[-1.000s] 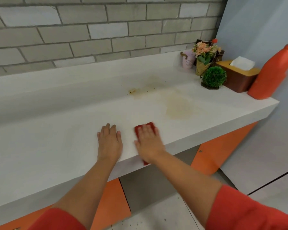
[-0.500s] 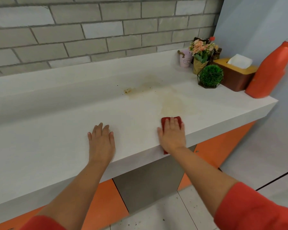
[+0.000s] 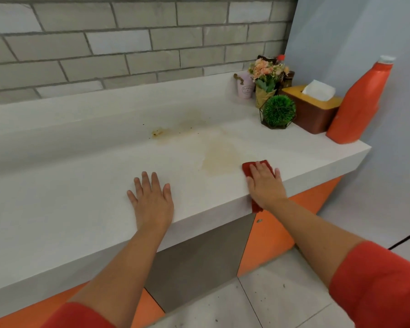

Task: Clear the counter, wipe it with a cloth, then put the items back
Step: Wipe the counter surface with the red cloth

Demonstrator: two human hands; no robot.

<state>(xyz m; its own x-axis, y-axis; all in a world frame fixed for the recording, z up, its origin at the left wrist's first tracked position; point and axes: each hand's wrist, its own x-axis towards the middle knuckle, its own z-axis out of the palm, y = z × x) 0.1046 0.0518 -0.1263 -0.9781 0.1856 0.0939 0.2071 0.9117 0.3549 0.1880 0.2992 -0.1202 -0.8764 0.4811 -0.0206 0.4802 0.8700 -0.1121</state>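
Grey brick-pattern wall (image 3: 128, 43) fills the upper left of the frame, above a white counter (image 3: 81, 185) with a yellow-brown stain (image 3: 219, 157) mid-frame. The cloth (image 3: 247, 169) is dark red. Upper right: an orange bottle (image 3: 357, 107) (white cap), a brown, yellow-lidded tissue box (image 3: 315, 117), a green ball plant (image 3: 279, 110), a pink cup (image 3: 245, 88); the cabinet fronts (image 3: 268, 240) below are orange

The white table (image 3: 81, 185) carries a pale brown stain (image 3: 219, 157) near its middle and a darker smear (image 3: 158, 133) farther back. At its far right end stand a pink cup (image 3: 245, 88), a flower bouquet (image 3: 266, 76), a green ball plant (image 3: 279, 110), a brown tissue box (image 3: 313, 114) and an orange bottle (image 3: 357, 102). A red cloth (image 3: 247, 168) lies over the near edge beneath the flat right hand (image 3: 265, 183). The left hand (image 3: 152, 200) rests flat, well apart to the left.
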